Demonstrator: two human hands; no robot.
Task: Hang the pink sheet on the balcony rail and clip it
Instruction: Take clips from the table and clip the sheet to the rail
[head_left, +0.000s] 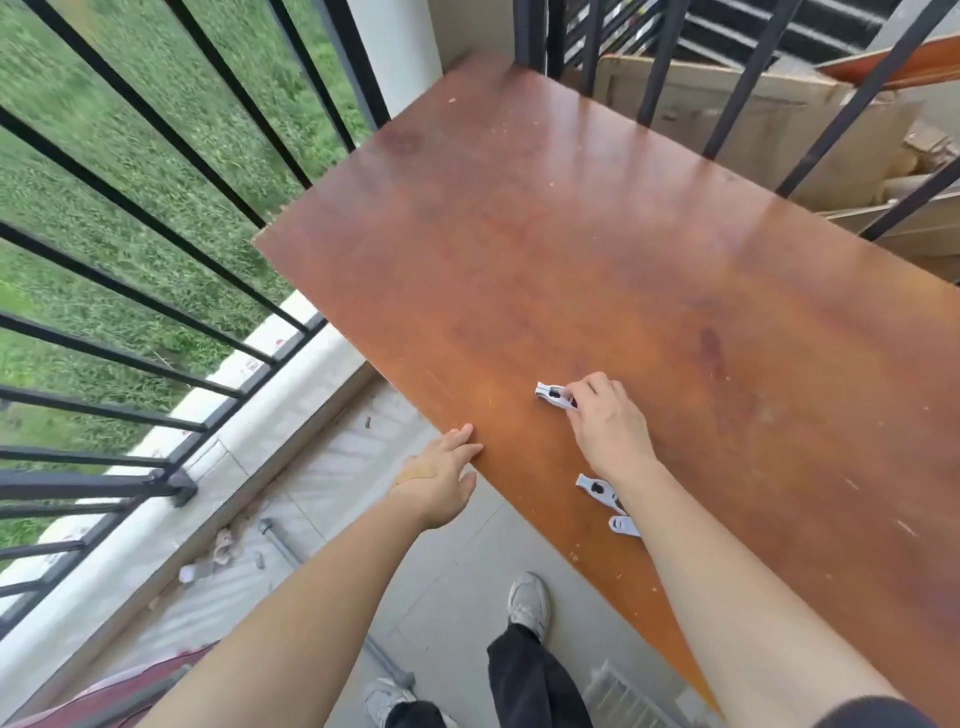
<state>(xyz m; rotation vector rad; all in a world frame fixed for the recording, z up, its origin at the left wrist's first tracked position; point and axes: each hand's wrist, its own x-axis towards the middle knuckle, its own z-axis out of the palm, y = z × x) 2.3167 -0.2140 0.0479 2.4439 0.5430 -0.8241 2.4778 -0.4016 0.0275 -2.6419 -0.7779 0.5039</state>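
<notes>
Nearest me, low and to the left of my left hand, a strip of pink sheet showed at the bottom corner by the balcony rail; I could not tell whether it was already draped over the rail. My left hand lay open with its fingers resting on the near edge of the brown table, gripping nothing. Just beyond it, my right hand was pinched on one white clip, with two spare clips beside its wrist, so I judged every bit of clipping was left to do.
</notes>
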